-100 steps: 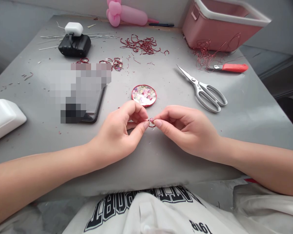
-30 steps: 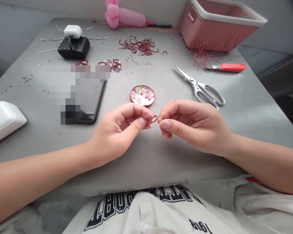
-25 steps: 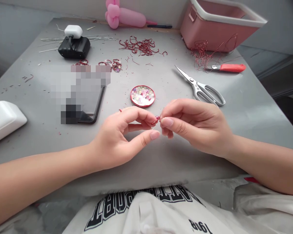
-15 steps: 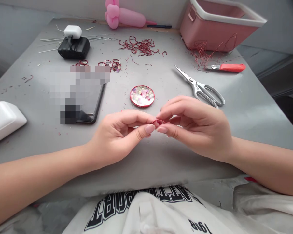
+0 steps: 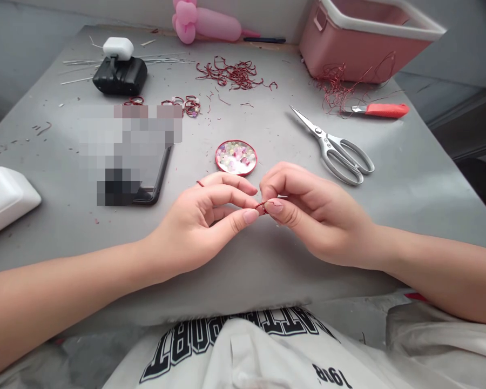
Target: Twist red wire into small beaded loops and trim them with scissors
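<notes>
Between my two hands, above the front of the grey table, is a short dark red cord. My left hand pinches one end with thumb and index finger, its other fingers loosely raised. A thin red bit shows at one of its knuckles. My right hand closes thumb and index finger on the other end, the tip sticking out past the thumb. Part of the cord is hidden by the fingertips. Just beyond the hands lies a round red-rimmed lid holding small pale and pink beads.
Silver scissors lie right of the lid, below a red-handled cutter. Cut red cords and a thread tangle lie farther back, near a pink bin. A phone, beaded cord rings and a black case are left.
My right fingers have closed more tightly on the cord, the thumb moving slightly up. The other fingers of my left hand have lifted and spread.
</notes>
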The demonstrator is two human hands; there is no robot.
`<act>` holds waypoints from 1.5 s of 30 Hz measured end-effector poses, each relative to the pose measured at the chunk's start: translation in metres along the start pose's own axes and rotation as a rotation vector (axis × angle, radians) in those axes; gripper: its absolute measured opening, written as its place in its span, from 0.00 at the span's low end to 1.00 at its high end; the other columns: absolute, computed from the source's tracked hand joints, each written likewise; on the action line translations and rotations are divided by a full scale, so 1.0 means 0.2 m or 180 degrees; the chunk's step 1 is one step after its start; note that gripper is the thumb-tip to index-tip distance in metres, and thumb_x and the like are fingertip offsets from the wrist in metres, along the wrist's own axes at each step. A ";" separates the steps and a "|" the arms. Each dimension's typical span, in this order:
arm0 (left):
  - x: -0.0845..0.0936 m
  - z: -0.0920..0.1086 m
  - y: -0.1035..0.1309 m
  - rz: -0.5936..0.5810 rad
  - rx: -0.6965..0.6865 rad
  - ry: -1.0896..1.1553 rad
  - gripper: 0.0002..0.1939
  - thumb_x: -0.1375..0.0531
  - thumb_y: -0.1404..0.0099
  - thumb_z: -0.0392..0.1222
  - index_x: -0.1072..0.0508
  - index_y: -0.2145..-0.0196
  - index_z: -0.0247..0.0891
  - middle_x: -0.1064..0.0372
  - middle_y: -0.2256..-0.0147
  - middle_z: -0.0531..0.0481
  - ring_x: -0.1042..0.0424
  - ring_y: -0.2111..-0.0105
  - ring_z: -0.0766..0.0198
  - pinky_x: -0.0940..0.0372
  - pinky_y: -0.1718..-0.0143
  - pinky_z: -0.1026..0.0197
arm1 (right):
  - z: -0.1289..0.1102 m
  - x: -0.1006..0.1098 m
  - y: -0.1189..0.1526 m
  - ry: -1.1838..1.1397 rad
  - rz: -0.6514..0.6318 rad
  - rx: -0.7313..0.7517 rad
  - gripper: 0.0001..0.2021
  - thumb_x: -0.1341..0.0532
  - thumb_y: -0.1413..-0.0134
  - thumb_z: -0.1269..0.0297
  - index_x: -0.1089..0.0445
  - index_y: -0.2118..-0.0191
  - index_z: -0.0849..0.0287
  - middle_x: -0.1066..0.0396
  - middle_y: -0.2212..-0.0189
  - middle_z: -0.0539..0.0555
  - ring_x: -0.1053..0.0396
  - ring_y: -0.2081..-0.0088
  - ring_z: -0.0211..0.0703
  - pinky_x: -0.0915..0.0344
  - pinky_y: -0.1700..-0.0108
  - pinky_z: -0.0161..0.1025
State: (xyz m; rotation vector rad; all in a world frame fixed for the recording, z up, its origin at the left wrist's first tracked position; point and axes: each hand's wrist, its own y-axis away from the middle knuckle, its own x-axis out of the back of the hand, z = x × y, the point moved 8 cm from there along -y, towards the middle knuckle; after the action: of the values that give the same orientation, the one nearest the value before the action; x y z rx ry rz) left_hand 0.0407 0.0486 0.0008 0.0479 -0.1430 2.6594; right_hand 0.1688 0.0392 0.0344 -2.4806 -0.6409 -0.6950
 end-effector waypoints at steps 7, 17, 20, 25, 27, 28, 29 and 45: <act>0.01 0.00 0.03 0.0076 0.0056 -0.0169 0.04 0.34 0.36 0.39 0.20 0.65 0.37 0.29 0.55 0.43 0.27 0.52 0.61 0.23 0.56 0.65 | -0.05 0.01 0.01 0.0447 0.0229 0.0330 0.06 0.43 0.36 0.73 0.35 0.65 0.56 0.33 0.68 0.53 0.35 0.68 0.37 0.34 0.69 0.36; -0.03 0.07 0.02 -0.0213 -0.0306 -0.0407 0.04 0.39 0.32 0.34 0.24 0.65 0.38 0.25 0.69 0.52 0.25 0.68 0.67 0.26 0.65 0.67 | -0.14 0.05 0.03 0.0955 0.0524 0.0971 0.06 0.39 0.39 0.71 0.28 0.65 0.54 0.29 0.68 0.54 0.31 0.68 0.39 0.32 0.68 0.38; -0.04 0.07 0.03 -0.0260 -0.0358 -0.0488 0.04 0.40 0.32 0.34 0.25 0.65 0.36 0.25 0.69 0.50 0.25 0.68 0.66 0.26 0.65 0.66 | -0.12 0.05 0.03 0.0742 0.0540 0.0706 0.06 0.40 0.39 0.72 0.30 0.66 0.56 0.30 0.68 0.55 0.32 0.69 0.37 0.33 0.70 0.38; -0.04 0.08 0.02 -0.0250 -0.0198 -0.0396 0.04 0.40 0.33 0.34 0.25 0.67 0.36 0.27 0.70 0.52 0.26 0.69 0.70 0.27 0.65 0.70 | -0.11 0.05 0.02 0.0392 0.0441 0.0634 0.06 0.41 0.39 0.75 0.30 0.65 0.57 0.31 0.67 0.54 0.31 0.68 0.36 0.29 0.70 0.36; -0.04 0.06 0.01 -0.0321 0.0057 -0.0140 0.04 0.39 0.34 0.34 0.26 0.68 0.36 0.27 0.71 0.54 0.26 0.69 0.71 0.28 0.66 0.72 | -0.12 0.06 0.02 0.0484 0.0443 0.0862 0.07 0.40 0.39 0.76 0.30 0.64 0.57 0.31 0.67 0.53 0.30 0.67 0.36 0.27 0.67 0.36; -0.05 0.05 0.01 -0.0380 0.0196 0.0020 0.05 0.38 0.34 0.34 0.26 0.69 0.37 0.27 0.72 0.54 0.26 0.70 0.72 0.28 0.66 0.73 | -0.13 0.06 0.03 0.0575 0.0460 0.0987 0.08 0.41 0.39 0.77 0.30 0.64 0.57 0.31 0.67 0.53 0.30 0.65 0.37 0.26 0.65 0.36; -0.05 0.04 0.01 -0.0447 0.0334 0.0185 0.05 0.38 0.34 0.34 0.26 0.70 0.37 0.26 0.73 0.55 0.26 0.71 0.72 0.28 0.67 0.73 | -0.13 0.07 0.03 0.0680 0.0493 0.1161 0.09 0.41 0.39 0.79 0.30 0.64 0.57 0.31 0.66 0.53 0.29 0.64 0.37 0.26 0.63 0.37; -0.07 0.17 0.05 -0.0516 -0.0976 -0.1357 0.08 0.42 0.36 0.28 0.28 0.70 0.36 0.28 0.75 0.55 0.31 0.76 0.71 0.33 0.73 0.67 | -0.10 0.03 0.01 0.0142 0.0022 0.0699 0.07 0.40 0.39 0.73 0.30 0.67 0.56 0.31 0.70 0.52 0.32 0.68 0.36 0.31 0.68 0.36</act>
State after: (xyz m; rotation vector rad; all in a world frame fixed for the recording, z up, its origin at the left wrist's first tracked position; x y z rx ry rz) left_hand 0.0494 0.0301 0.0329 0.5032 -0.6524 2.4009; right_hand 0.1667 0.0274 0.0521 -2.2587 -0.6548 -0.6392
